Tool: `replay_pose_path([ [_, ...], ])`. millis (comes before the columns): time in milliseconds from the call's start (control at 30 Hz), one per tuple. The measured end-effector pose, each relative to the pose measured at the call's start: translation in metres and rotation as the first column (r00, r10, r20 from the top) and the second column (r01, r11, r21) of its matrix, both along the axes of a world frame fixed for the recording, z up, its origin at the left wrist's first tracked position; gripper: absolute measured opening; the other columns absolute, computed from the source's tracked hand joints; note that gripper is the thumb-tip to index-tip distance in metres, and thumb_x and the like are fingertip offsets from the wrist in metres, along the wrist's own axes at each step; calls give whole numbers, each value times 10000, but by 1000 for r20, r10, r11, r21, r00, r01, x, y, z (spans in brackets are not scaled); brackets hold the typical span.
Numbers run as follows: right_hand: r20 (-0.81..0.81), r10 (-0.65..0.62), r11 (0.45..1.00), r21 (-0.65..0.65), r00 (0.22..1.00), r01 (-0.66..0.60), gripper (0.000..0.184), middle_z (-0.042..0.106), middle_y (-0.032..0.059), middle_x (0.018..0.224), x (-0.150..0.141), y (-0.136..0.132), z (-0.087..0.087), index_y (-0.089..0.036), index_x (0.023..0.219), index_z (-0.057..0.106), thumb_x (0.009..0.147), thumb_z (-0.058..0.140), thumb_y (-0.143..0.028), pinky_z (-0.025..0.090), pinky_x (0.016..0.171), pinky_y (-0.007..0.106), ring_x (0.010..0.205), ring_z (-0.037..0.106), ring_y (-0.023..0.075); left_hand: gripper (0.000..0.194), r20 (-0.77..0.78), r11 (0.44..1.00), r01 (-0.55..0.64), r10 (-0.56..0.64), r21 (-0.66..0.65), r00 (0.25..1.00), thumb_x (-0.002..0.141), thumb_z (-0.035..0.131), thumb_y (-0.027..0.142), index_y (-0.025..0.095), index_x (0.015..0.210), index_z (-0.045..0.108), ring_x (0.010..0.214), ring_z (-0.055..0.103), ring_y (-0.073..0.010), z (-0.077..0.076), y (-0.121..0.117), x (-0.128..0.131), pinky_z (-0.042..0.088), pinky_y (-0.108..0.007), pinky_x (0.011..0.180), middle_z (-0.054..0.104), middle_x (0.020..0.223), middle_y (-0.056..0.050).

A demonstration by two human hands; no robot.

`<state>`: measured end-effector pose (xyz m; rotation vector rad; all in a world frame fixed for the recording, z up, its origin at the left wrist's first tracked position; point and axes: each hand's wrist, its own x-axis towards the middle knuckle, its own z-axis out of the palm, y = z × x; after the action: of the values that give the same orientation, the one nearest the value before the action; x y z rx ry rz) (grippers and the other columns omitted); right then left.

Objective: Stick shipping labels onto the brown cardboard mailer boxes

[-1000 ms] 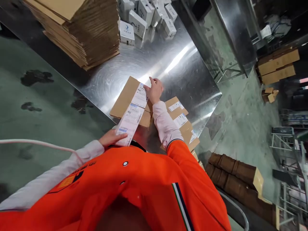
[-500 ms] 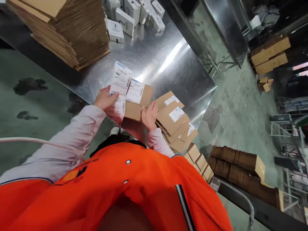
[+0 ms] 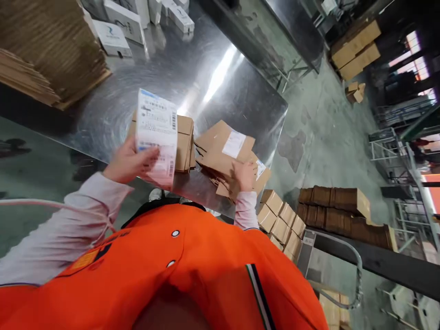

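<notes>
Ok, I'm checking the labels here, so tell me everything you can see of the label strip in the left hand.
The strip of white paper labels has a blue band at its top end, small printed text, and barcodes along one edge. It overlaps a folded cardboard carton. The left hand pinches its lower part, thumb across the face.

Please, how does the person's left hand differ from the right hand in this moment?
The left hand holds up a strip of white shipping labels, while the right hand rests on a pile of flattened brown cardboard. The left hand is farther out to the side on a stretched arm, while the right hand stays nearer the orange top. Both hands are bare and come out of pale sleeves.
</notes>
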<state>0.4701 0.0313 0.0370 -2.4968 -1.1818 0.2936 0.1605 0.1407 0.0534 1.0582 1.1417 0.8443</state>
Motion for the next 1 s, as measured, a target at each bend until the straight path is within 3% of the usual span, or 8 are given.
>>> replay_pose_path([
  [67, -279, 149, 988, 6, 949, -153, 564, 743, 246, 1300, -27, 2, -5, -79, 1348, 681, 900, 794, -404, 644, 957, 452, 1143, 755, 319, 777, -23, 995, 88, -89, -45, 996, 435, 1008, 578, 179, 1027, 700, 937, 713, -256, -9, -20, -4, 614, -397, 966, 802, 1029, -94],
  [133, -539, 332, 942, 149, 774, -301, 486, 795, 145, 1230, -73, 9, -19, -152, 1283, 720, 890, 809, -424, 663, 931, 395, 1051, 784, 259, 772, -11, 969, 210, -213, -133, 977, 389, 1018, 597, 178, 970, 729, 900, 723, -281, -18, -37, -6, 629, -406, 920, 812, 983, -106],
  [200, -664, 380, 925, 266, 644, -271, 354, 816, 107, 1200, -117, 14, -34, -181, 1224, 743, 961, 728, -417, 669, 924, 371, 1044, 794, 240, 729, 26, 941, 275, -275, -199, 961, 370, 1025, 575, 177, 919, 758, 901, 737, -308, -25, -46, -7, 635, -408, 891, 817, 944, -113],
  [333, -770, 398, 902, 229, 499, -366, 299, 840, 94, 1082, -156, 17, -40, -180, 1090, 794, 892, 816, -402, 672, 898, 384, 1009, 803, 277, 610, 33, 976, 15, -8, -216, 999, 435, 986, 546, 171, 871, 782, 870, 739, -290, -35, -44, -13, 625, -349, 798, 806, 871, -93],
  [533, -578, 540, 837, 289, 612, -466, 211, 844, 61, 1026, -140, 52, -6, -197, 1037, 829, 921, 802, -370, 648, 933, 328, 936, 798, 213, 510, 2, 967, -77, 80, -243, 997, 478, 972, 539, 156, 742, 763, 652, 664, -203, -43, -45, -18, 571, -291, 634, 728, 684, -47],
  [667, -446, 586, 804, 215, 676, -555, 227, 834, 52, 1128, -125, 108, -7, -209, 1086, 829, 980, 732, -385, 610, 1031, 334, 1044, 783, 214, 534, 69, 947, -105, 132, -302, 989, 446, 992, 529, 153, 678, 693, 593, 634, -182, -57, -47, -24, 560, -281, 560, 699, 648, -39],
  [833, -69, 659, 739, -128, 749, -662, 550, 574, 171, 1592, -106, 210, -22, -139, 1491, 604, 982, 728, -307, 447, 1246, 501, 1463, 537, 319, 550, 88, 899, -36, 82, -436, 993, 482, 1009, 491, 140, 756, 687, 607, 669, -212, -74, -44, -33, 592, -320, 551, 717, 684, -57],
  [1000, 1, 756, 614, -347, 654, -709, 377, 612, 187, 1459, -104, 245, -19, -137, 1163, 742, 937, 785, -436, 451, 1173, 627, 1419, 509, 387, 449, 68, 891, -97, 141, -444, 988, 601, 979, 402, 139, 800, 675, 695, 702, -217, -70, -37, -42, 604, -314, 661, 718, 712, -51],
])
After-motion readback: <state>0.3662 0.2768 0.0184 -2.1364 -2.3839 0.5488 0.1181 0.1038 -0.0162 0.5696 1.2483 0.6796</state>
